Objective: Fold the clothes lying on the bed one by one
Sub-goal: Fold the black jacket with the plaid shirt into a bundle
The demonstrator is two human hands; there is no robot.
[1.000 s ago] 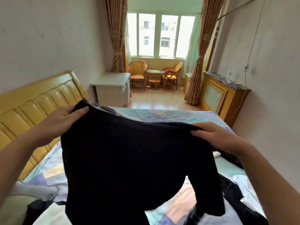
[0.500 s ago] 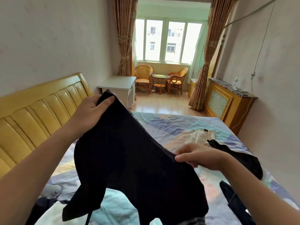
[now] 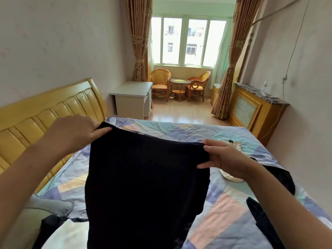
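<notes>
1. Head view, location of item: dark garment (image 3: 143, 186) held up in the air above the bed (image 3: 224, 212), top edge stretched between both hands, lower part hanging down out of frame. Appears doubled over; exact type not determinable.
2. Head view, other clothes: cream garment (image 3: 231, 177) lying flat on the bed beside the right wrist; black clothing (image 3: 280, 178) just past it, partly hidden by the forearm; further dark pieces (image 3: 260, 218) near the bottom right. Judged not yet folded.
3. Head view, risks: top edge slack in the middle and sagging between the grips, so layers likely to shift out of line when lowered. Cloth soft and limp, liable to bunch on the rumpled quilt. Cream garment close under the right hand; lowering there would risk covering or dragging it. Left grip takes only the corner, so a slip is possible on a sharp shake.
4. Head view, left hand (image 3: 75, 133): raised near the headboard (image 3: 45, 119), fingers curled over the upper left corner, thumb laid along the edge; grip pinching the cloth.
5. Head view, right hand (image 3: 226, 159): lower and nearer the body, thumb on top, fingers wrapped under the right corner; grip holding the cloth firmly. Both forearms extended forward, left higher than right.
</notes>
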